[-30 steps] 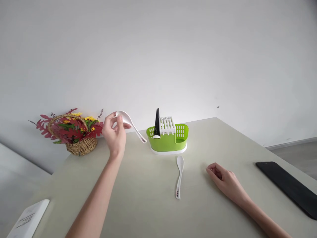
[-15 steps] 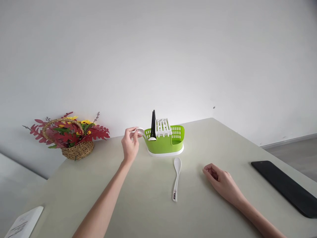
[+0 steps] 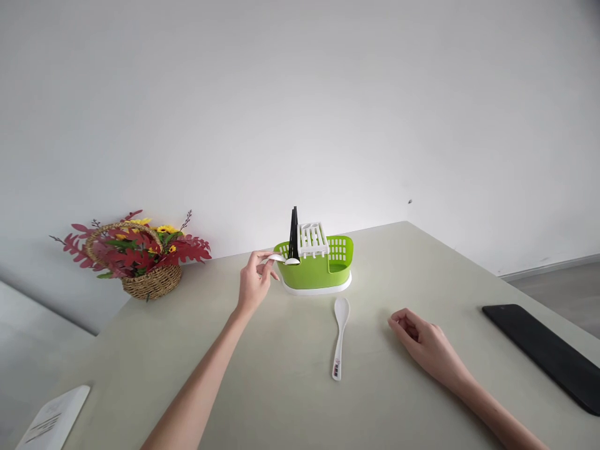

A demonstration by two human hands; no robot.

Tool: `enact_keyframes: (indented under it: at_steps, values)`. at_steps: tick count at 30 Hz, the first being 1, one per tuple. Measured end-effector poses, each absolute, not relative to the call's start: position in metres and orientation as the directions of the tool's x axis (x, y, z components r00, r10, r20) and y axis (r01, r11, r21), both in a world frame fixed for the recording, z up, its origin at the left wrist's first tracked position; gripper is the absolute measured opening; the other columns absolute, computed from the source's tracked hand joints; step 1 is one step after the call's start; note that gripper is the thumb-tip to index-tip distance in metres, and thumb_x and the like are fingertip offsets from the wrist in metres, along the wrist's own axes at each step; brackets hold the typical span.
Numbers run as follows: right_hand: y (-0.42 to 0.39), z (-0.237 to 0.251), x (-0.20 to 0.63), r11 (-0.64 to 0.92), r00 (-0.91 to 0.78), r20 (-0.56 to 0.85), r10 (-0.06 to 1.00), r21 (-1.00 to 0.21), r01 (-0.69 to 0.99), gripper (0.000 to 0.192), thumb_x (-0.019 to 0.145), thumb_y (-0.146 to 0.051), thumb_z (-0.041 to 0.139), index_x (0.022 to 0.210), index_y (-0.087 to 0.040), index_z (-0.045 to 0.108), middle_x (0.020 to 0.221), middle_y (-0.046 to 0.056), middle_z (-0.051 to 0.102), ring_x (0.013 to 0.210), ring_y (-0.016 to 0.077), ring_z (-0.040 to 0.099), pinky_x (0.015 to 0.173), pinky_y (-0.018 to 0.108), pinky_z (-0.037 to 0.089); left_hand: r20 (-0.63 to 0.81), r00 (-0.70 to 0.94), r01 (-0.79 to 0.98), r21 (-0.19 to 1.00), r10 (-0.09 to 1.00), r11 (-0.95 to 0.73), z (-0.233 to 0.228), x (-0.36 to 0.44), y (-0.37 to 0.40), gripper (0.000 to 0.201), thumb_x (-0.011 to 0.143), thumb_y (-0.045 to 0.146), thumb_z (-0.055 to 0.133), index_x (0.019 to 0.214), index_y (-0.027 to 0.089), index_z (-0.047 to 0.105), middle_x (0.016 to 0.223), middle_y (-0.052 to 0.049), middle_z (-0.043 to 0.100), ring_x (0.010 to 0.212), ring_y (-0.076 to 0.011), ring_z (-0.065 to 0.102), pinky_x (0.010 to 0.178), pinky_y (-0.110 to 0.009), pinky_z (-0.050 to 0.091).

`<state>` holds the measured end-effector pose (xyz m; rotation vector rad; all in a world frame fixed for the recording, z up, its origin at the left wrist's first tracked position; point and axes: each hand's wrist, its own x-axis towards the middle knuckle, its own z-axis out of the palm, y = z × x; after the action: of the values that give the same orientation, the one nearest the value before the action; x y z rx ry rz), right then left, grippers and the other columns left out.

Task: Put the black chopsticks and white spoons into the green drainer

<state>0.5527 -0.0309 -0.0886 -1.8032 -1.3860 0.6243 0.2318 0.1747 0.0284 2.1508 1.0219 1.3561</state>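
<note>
On the beige table, the right hand is rested loosely curled and empty, unmoved, beside a lying white spoon. Farther off, the held spoon, earlier raised, is now pinched by the left hand at the green caddy rim.

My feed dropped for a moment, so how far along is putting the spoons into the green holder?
Done: black chopsticks stand in the green holder. In hand: the left hand pinches a white spoon at the holder's left rim, its bowl end sticking out over the edge. Left: a second white spoon lies flat on the table in front of the holder; the right hand rests beside it, loosely curled and holding nothing.
</note>
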Motion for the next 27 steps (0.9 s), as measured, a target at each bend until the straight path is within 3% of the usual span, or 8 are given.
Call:
enact_keyframes:
  at_steps: [10,14,16,19,22,27]
  values:
    - [-0.032,-0.087,0.552,-0.127,0.304,0.075,0.95,-0.795,0.593,0.034,0.096,-0.059,0.045,0.086,-0.028,0.057,0.067,-0.005,0.052,0.063,0.0155,0.047,0.06,0.026,0.039,0.559,0.26,0.376,0.693,0.787,-0.616,0.028,0.227,0.167,0.024,0.1,0.037,0.054,0.121,0.026,0.051,0.136,-0.01,0.063,0.059,-0.0097,0.07,0.06,-0.026,0.054]
    - [-0.032,-0.086,0.552,-0.112,0.304,0.097,0.948,-0.792,0.601,0.034,0.097,-0.058,0.045,0.086,-0.028,0.058,0.067,-0.005,0.052,0.062,0.0153,0.047,0.06,0.025,0.04,0.572,0.002,0.384,0.757,0.82,-0.529,0.002,0.224,0.154,0.023,0.097,0.036,0.057,0.111,0.025,0.043,0.117,-0.006,0.063,0.059,-0.0082,0.062,0.052,-0.022,0.047]
    - [-0.032,-0.086,0.552,-0.104,0.301,0.107,0.948,-0.787,0.608,0.034,0.097,-0.057,0.045,0.086,-0.028,0.058,0.066,-0.004,0.052,0.062,0.0154,0.047,0.06,0.025,0.04,0.517,-0.03,0.433,0.778,0.855,-0.455,-0.019,0.224,0.145,0.021,0.096,0.038,0.056,0.104,0.025,0.041,0.1,-0.002,0.063,0.057,-0.0095,0.059,0.051,-0.022,0.045]
    - [-0.032,-0.084,0.552,-0.099,0.3,0.115,0.947,-0.785,0.612,0.034,0.096,-0.057,0.045,0.085,-0.027,0.058,0.065,-0.004,0.052,0.061,0.0154,0.047,0.059,0.026,0.04,0.404,0.157,0.58,0.7,0.901,-0.415,-0.048,0.233,0.128,0.021,0.098,0.044,0.053,0.102,0.026,0.044,0.086,0.001,0.064,0.057,-0.0135,0.06,0.057,-0.027,0.047]
    - [-0.032,-0.084,0.552,-0.094,0.305,0.123,0.944,-0.786,0.611,0.035,0.095,-0.058,0.046,0.084,-0.027,0.059,0.065,-0.003,0.055,0.06,0.0156,0.048,0.058,0.026,0.041,0.326,0.343,0.679,0.562,0.881,-0.472,-0.062,0.254,0.111,0.026,0.1,0.051,0.047,0.103,0.026,0.05,0.085,0.001,0.066,0.064,-0.0169,0.064,0.065,-0.031,0.049]
    - [-0.033,-0.085,0.553,-0.104,0.301,0.108,0.947,-0.786,0.609,0.035,0.096,-0.058,0.046,0.085,-0.027,0.059,0.066,-0.004,0.055,0.062,0.0154,0.049,0.059,0.026,0.042,0.199,0.484,0.72,0.463,0.852,-0.517,-0.053,0.305,0.095,0.04,0.101,0.06,0.043,0.115,0.024,0.052,0.09,-0.005,0.072,0.085,-0.0248,0.073,0.072,-0.033,0.05]
